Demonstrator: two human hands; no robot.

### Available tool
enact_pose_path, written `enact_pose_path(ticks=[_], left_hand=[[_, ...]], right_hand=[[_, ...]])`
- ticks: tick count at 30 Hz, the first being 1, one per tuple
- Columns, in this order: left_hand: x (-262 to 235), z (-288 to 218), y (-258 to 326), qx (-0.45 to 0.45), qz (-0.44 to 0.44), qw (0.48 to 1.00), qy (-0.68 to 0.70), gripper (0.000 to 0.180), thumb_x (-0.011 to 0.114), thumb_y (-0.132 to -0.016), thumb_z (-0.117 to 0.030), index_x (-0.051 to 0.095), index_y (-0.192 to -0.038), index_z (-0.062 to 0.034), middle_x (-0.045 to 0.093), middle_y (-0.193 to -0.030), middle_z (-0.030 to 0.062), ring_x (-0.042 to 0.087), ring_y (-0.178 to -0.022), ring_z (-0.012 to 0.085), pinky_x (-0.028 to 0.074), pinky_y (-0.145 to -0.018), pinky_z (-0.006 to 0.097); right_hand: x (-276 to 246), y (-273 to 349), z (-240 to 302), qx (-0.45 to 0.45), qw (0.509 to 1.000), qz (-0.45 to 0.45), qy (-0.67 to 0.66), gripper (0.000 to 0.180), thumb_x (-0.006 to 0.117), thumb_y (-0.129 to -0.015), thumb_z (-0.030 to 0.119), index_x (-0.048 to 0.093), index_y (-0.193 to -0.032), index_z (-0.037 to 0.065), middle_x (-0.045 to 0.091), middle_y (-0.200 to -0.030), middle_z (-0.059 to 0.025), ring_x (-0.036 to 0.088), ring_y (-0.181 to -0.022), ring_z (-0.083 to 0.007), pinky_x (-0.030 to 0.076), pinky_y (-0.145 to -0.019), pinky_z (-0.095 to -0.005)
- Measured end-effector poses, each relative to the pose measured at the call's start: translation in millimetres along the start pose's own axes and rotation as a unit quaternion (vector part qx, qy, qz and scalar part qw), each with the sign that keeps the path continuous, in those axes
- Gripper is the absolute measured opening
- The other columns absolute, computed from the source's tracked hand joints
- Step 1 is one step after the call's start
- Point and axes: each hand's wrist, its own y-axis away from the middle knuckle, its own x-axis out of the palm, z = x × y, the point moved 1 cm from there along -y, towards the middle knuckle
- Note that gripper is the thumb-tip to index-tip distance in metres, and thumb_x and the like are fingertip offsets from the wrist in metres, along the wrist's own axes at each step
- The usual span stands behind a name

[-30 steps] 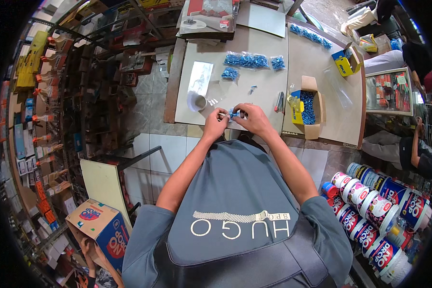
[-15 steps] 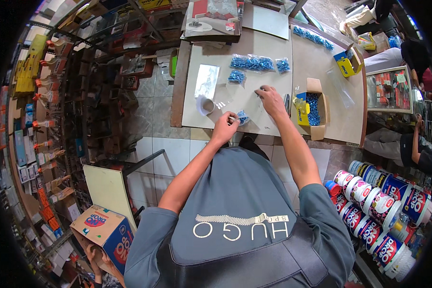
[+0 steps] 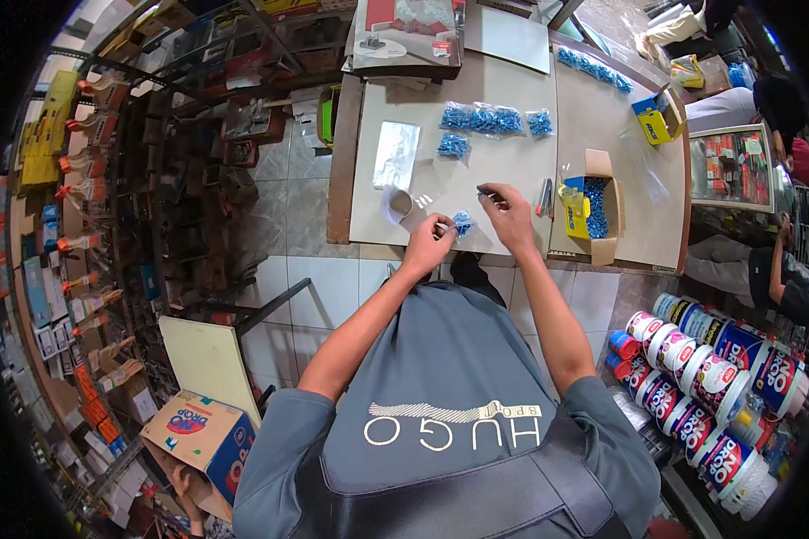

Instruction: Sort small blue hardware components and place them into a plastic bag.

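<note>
Here the small bag of blue pieces [image 3: 462, 222] lies on the surface [image 3: 512, 171] between both hands, pinched by the left hand [image 3: 430, 244]; the right hand [image 3: 506, 208], just right of it, grips a thin dark tool.

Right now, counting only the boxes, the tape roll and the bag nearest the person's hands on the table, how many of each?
Open cardboard box of blue pieces: 1
Small yellow-and-blue box: 1
Tape roll: 1
Small bag of blue pieces by the left hand: 1
Total: 4
</note>
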Motion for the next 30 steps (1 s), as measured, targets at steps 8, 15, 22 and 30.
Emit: enact_pose_path(ticks=[8,15,22,30], left_hand=[[-2.7,-5.5,-2.9,-0.012,0.013,1.0,0.025,0.019,0.069,-0.089,-0.011,0.062,-0.104,-0.0014,0.06,-0.071,0.0017,0.053,-0.061,0.008,0.043,-0.057,0.026],[-5.2,-12.1,-1.8,-0.014,0.021,0.999,0.028,0.02,0.069,-0.09,-0.011,0.063,-0.105,-0.0011,0.059,-0.069,0.0013,0.053,-0.064,0.008,0.043,-0.059,0.026],[-4.4,-12.0,-1.4,0.004,0.02,1.0,0.009,0.016,0.067,-0.091,-0.014,0.063,-0.101,-0.0019,0.062,-0.069,0.0041,0.057,-0.063,0.0099,0.045,-0.058,0.029],[9.1,-4.7,-1.3,0.036,-0.011,0.999,-0.003,0.017,0.065,-0.092,-0.009,0.062,-0.105,0.0011,0.063,-0.075,0.0046,0.059,-0.067,0.0096,0.048,-0.06,0.026]], right_hand=[[0.5,39.6,46.9,-0.073,0.993,0.071,0.062,0.022,0.069,-0.083,0.003,0.071,-0.106,0.003,0.067,-0.101,-0.0156,0.066,-0.094,-0.0339,0.053,-0.084,-0.0397],[4.1,49.0,48.0,-0.109,0.978,0.093,0.152,0.022,0.069,-0.084,0.004,0.07,-0.106,0.004,0.066,-0.102,-0.0147,0.065,-0.094,-0.0347,0.052,-0.082,-0.0421],[3.0,52.5,56.2,-0.109,0.982,0.085,0.125,0.022,0.068,-0.084,0.005,0.069,-0.106,0.006,0.067,-0.1,-0.0137,0.064,-0.093,-0.0353,0.051,-0.085,-0.0432],[4.6,48.9,34.7,-0.14,0.985,0.062,0.08,0.023,0.072,-0.079,0.005,0.068,-0.102,0.003,0.067,-0.101,-0.015,0.061,-0.1,-0.0351,0.049,-0.088,-0.0426]])
